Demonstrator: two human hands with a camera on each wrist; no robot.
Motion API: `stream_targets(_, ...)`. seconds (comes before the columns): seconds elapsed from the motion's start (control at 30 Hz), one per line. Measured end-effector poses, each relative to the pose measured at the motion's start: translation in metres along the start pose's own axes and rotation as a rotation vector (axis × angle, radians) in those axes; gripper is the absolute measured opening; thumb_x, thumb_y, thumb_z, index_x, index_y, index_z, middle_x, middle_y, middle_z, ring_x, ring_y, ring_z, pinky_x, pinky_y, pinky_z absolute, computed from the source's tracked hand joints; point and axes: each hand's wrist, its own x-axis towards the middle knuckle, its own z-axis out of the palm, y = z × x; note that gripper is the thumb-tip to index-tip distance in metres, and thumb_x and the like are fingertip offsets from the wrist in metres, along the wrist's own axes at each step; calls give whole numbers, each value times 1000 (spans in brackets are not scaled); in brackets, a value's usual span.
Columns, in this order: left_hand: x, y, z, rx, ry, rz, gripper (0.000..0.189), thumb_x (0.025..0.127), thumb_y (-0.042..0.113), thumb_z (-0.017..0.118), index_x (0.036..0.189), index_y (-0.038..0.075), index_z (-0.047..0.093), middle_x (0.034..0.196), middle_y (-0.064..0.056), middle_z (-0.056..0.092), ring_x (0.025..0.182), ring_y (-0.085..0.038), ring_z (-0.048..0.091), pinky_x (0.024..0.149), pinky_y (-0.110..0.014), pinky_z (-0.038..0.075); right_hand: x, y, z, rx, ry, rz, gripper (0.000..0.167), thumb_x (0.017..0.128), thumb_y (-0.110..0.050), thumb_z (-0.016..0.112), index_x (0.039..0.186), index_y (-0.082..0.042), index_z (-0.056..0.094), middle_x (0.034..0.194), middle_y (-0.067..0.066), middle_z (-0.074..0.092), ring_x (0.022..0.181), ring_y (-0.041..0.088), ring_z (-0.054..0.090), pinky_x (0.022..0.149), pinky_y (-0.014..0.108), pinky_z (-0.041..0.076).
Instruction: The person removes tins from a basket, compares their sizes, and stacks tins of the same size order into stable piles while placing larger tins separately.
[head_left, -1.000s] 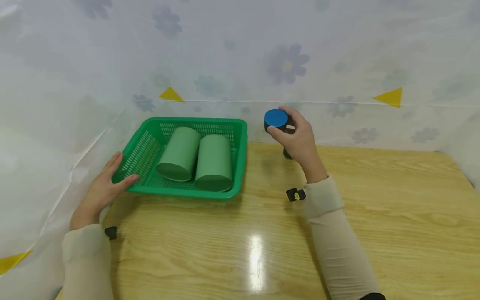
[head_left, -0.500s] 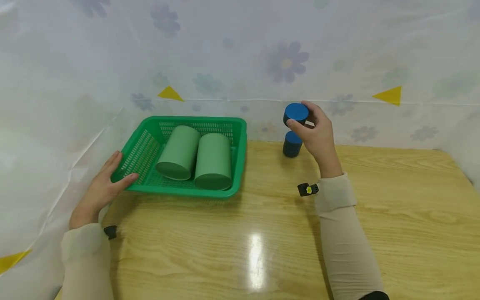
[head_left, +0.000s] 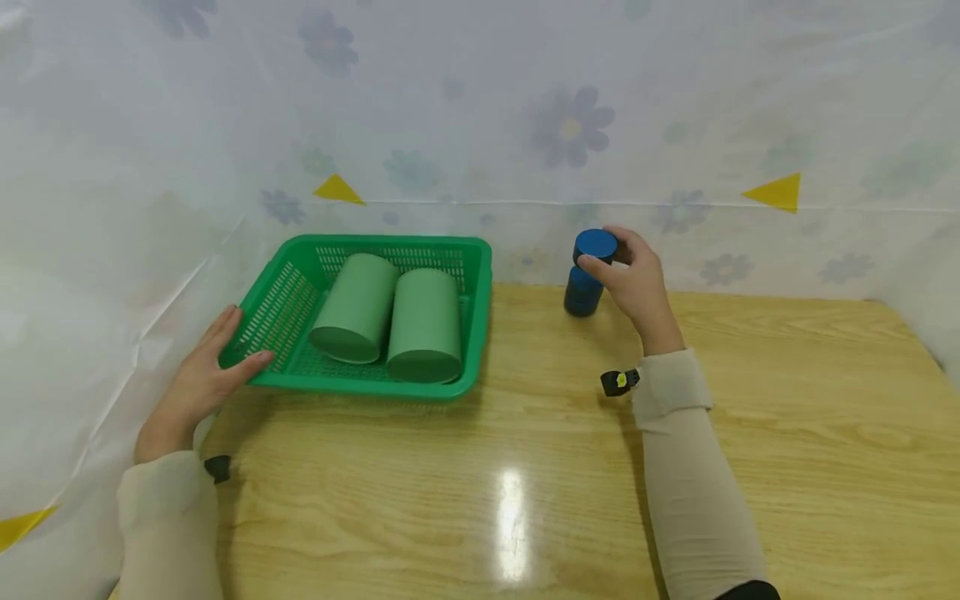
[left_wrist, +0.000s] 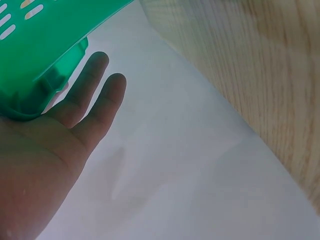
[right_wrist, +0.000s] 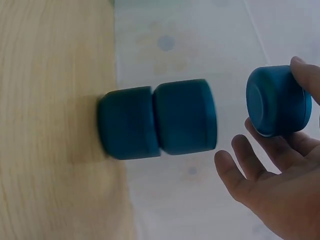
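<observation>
Left sleeve [head_left: 168, 525]: beige, cuff folded back at my wrist.
Left hand [head_left: 197, 379]: mine; fingers straight, thumb spread well away from them; thumb over the rim at the near left corner of the basket, fingers along its outer left side.
Green basket [head_left: 484, 287]: rectangular, slotted walls; 1, on the table, touching my left hand.
Green cylinders [head_left: 358, 304]: 2, inside the basket, lying on their sides next to each other, flat ends toward me; the left 1 slants more.
Wooden table [head_left: 375, 500]: pale grain, glossy, a bright reflection near the middle.
Blue stack [head_left: 582, 293]: 2 round pieces, 1 upon the other, upright on the table right of the basket, near the back edge.
Blue piece [head_left: 596, 244]: 1, short and round, flat top; held above the stack, a gap between them in the right wrist view.
Right hand [head_left: 637, 283]: mine; thumb and fingers pinch the blue piece by its sides, 2 other fingers extended beside it.
Right sleeve [head_left: 701, 492]: beige, cuff folded likewise.
Backdrop [head_left: 450, 108]: white sheet, flower print, yellow triangles [head_left: 776, 194] on it.
</observation>
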Motion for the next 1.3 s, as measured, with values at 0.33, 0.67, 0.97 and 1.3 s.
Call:
stream_targets(0.33,0,-1,1,10,-2,-7,90,102,41,59,163,13,-1,169,-9,-9,150,-45,-6,111,-74,7,6,20,3,3,-22,51,81,90,-43,77,153,-8,40,144,17,50,133,34,45,104,54,42)
stream_targets(0.67,-1,3,-1,0,-2,-3,90,102,41,58,163,12,-1,169,-10,-9,150,-45,-6,111,-74,6,5,27,7,9,-25,61,78,93,-36,76,154,-7,37,144,21,47,133,37,42,105,55,40)
stream_targets(0.97,1,0,0,6,-3,-1,90,102,41,58,163,12,-1,169,-10,-8,151,-44,-6,112,-73,6,6,30,8,13,-29,51,79,92,-40,75,154,-7,37,144,20,47,132,35,44,104,54,42)
stream_targets(1.3,1,1,-1,-8,2,3,90,102,41,59,163,12,0,169,-11,-7,151,-44,-6,112,-73,6,5,30,7,13,-49,56,79,94,-36,74,157,-11,34,150,20,43,136,36,42,105,55,41)
